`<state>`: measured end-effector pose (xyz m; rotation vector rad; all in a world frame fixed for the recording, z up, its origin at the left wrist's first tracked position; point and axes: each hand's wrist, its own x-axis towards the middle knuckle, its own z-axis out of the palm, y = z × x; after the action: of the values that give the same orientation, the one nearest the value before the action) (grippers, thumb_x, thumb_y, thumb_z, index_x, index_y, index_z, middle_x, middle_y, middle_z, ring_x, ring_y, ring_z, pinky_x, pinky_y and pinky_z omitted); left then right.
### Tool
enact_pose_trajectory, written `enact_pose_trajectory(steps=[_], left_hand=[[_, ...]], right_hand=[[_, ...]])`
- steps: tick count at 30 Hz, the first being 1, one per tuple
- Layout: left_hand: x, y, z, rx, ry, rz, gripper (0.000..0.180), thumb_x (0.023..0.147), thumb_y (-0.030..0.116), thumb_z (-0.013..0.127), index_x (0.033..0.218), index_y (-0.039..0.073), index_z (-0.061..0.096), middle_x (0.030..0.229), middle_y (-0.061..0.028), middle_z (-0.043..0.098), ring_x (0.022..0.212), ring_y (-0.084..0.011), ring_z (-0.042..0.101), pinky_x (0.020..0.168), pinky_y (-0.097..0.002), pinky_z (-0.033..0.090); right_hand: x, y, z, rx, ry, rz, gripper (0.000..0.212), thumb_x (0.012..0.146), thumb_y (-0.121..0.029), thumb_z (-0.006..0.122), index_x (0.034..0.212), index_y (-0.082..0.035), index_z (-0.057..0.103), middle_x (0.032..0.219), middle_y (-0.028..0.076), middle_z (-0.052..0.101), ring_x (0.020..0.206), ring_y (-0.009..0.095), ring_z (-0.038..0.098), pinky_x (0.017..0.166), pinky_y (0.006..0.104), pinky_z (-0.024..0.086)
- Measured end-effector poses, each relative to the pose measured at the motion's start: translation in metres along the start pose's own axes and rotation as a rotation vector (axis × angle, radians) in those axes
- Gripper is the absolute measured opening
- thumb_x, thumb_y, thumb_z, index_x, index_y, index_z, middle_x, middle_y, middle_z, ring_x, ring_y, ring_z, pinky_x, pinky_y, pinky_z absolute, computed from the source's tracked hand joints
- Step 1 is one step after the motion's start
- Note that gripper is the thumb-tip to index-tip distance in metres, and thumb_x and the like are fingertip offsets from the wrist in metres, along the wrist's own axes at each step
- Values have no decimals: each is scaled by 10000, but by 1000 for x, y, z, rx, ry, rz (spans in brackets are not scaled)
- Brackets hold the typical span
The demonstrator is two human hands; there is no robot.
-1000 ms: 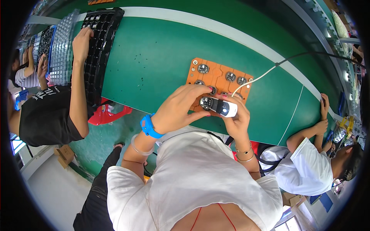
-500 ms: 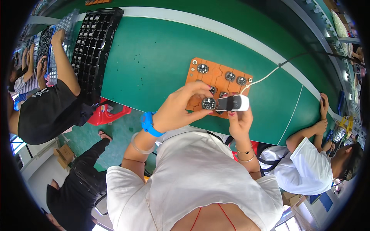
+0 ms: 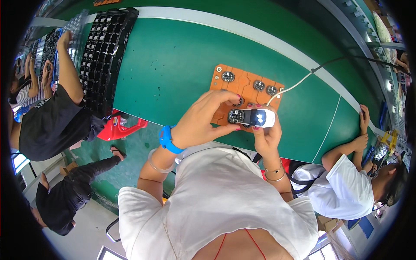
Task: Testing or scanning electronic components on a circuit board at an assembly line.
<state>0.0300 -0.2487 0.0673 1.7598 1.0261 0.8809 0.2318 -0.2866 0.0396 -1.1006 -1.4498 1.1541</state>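
My left hand (image 3: 196, 118) holds a small round black electronic part (image 3: 235, 116) between thumb and fingers, above the near edge of an orange fixture board (image 3: 243, 83). My right hand (image 3: 269, 138) grips a white corded handheld device (image 3: 268, 118) with a dark front end. That front end meets the right side of the round part, and a bright spot glows on the device. From it a pale cable (image 3: 294, 85) runs off to the upper right. Several similar round parts (image 3: 258, 85) sit on the board, some partly hidden behind my fingers.
On the green table (image 3: 173, 56), small dark bits (image 3: 158, 89) lie scattered. A black compartment tray (image 3: 99, 60) stands at the left. A red stool (image 3: 121, 129) is below it. Co-workers sit on both sides; another person in black (image 3: 71, 195) stands behind at the lower left.
The handheld device has moved slightly left against the round part, and a bright light now shows on it. My left hand is nearly still. The person in black behind has shifted leftward.
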Motion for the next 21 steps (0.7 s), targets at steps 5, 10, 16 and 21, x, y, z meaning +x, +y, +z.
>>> enact_pose_trajectory(steps=[5,10,16,21], left_hand=[[0,-2,0,4,-4,-1,636,635,96,833,1176,77,498,1103,-91,610,1024,-253,582,874,-350,464],[1,0,-2,33,-23,2,634,633,102,834,1177,82,509,1115,-85,598,1032,-253,570,884,-354,459],[0,0,-1,34,-24,2,632,632,104,833,1178,86,514,1119,-84,591,1029,-260,566,889,-354,454],[0,-1,-2,45,-35,2,627,630,109,833,1174,86,521,1128,-89,583,1034,-267,560,895,-360,448]], right_hand=[[0,0,-1,-6,-14,6,351,899,-115,571,1184,70,484,1142,149,536,1058,242,569,923,344,428],[0,1,-2,3,-29,16,354,899,-117,571,1185,74,484,1146,154,535,1069,247,564,926,347,427],[0,0,-1,6,-33,24,359,898,-127,579,1181,74,486,1149,157,534,1072,252,564,931,355,427],[1,-1,0,10,-32,22,354,896,-122,580,1175,75,488,1142,161,536,1064,253,566,927,352,427]])
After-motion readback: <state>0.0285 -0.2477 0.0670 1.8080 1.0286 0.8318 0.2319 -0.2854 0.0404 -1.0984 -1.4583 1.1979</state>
